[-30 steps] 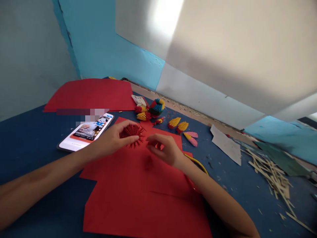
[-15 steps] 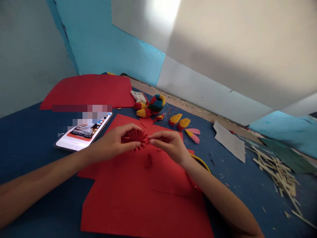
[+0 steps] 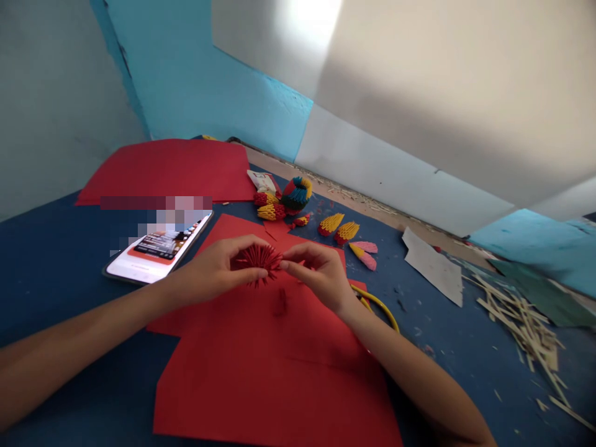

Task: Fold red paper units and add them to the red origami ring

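A round, spiky piece of folded red paper (image 3: 259, 259) is gripped between the thumb and fingers of my left hand (image 3: 228, 264). At its right edge, my right hand (image 3: 316, 270) pinches a small red paper piece against the spikes; how far the two are joined cannot be made out. Under both hands lie large red paper sheets (image 3: 270, 385). A small dark red folded piece (image 3: 280, 302) rests on the sheet just below my hands.
A lit phone (image 3: 153, 251) lies at left, before red sheets (image 3: 172, 171). Behind my hands are a multicoloured folded-paper model (image 3: 296, 194) and yellow-red pieces (image 3: 346, 232). Yellow-handled scissors (image 3: 384, 308) sit by my right forearm. Thin strips (image 3: 521, 323) are piled at right.
My right hand has moved slightly left, closer against the spiky red piece, which has turned or tilted a little. More of the yellow handle shows beside my right forearm.
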`<state>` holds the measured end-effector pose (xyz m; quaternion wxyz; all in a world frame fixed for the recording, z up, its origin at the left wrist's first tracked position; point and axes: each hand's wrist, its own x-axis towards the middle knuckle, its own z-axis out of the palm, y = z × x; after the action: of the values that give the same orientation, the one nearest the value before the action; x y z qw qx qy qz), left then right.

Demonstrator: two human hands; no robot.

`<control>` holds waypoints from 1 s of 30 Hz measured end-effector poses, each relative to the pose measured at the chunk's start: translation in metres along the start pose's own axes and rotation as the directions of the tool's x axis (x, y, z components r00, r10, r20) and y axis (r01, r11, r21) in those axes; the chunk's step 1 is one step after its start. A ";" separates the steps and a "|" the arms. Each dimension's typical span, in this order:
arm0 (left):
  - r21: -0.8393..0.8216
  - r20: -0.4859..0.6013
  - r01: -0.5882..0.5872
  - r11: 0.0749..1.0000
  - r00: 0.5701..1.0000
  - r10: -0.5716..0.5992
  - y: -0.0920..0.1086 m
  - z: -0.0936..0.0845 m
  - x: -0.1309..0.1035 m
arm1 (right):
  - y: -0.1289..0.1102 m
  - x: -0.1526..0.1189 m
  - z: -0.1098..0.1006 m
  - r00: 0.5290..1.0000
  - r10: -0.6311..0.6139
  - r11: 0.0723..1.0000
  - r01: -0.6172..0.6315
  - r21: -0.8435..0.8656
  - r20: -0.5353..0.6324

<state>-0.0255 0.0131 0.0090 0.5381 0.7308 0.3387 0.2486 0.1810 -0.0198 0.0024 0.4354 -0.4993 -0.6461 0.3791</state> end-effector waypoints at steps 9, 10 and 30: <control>0.011 0.008 0.008 1.000 1.000 -0.009 0.000 0.004 0.000 | -0.007 -0.005 0.007 0.997 -0.061 0.996 0.059 -0.062 -0.041; 0.010 0.010 0.008 1.000 1.000 -0.008 -0.001 0.004 0.000 | -0.006 -0.005 0.008 0.997 -0.059 0.996 0.056 -0.065 -0.042; -0.048 0.019 0.036 0.998 0.999 -0.035 -0.002 0.005 0.000 | -0.003 -0.004 0.003 1.000 -0.015 0.999 0.014 -0.029 -0.018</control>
<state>-0.0224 0.0111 0.0056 0.5631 0.7136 0.3405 0.2403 0.1777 -0.0249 0.0037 0.4369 -0.5041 -0.6511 0.3620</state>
